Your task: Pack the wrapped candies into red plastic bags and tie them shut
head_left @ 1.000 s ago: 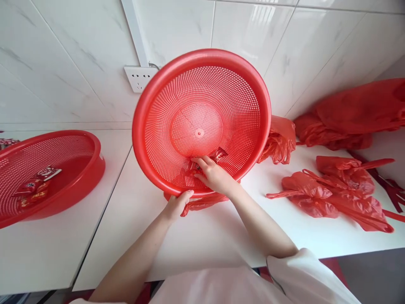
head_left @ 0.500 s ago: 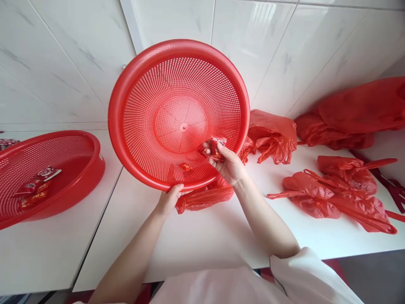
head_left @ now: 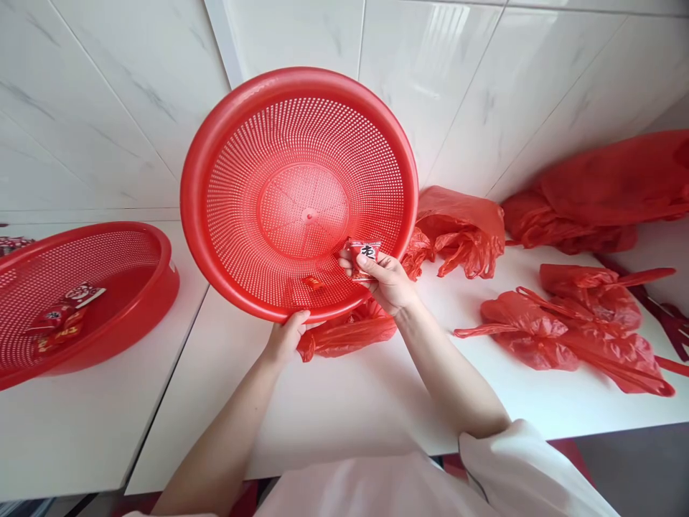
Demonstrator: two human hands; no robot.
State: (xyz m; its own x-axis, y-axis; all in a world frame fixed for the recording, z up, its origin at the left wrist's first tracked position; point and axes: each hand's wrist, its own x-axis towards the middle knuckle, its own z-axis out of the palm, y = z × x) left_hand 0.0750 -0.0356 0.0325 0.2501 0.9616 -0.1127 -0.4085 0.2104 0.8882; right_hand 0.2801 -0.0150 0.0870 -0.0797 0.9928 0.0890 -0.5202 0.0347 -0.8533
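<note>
My left hand [head_left: 289, 335] grips the lower rim of a round red plastic basket [head_left: 192, 197], which is tilted so its perforated inside faces me. At the basket's lower right, my right hand [head_left: 388, 283] is closed on small wrapped snack packets [head_left: 367, 253]; the front one is red with black lettering on white. How many it holds cannot be told. One small orange-red packet [head_left: 313, 283] lies in the bottom of the tilted basket, apart from both hands. Below the basket, a red plastic bag [head_left: 349, 336] rests on the white table, partly hidden by the rim.
A second red basket [head_left: 141, 301] stands at the left with several wrapped packets [head_left: 67, 312] inside. Tied red bags [head_left: 570, 323] lie on the table's right side. Behind them are an upright red bag [head_left: 466, 222] and a larger red bundle [head_left: 613, 187] against the tiled wall.
The basket has shifted slightly left. My right hand has turned the front packet so its lettering faces me more squarely. My left hand still grips the rim.
</note>
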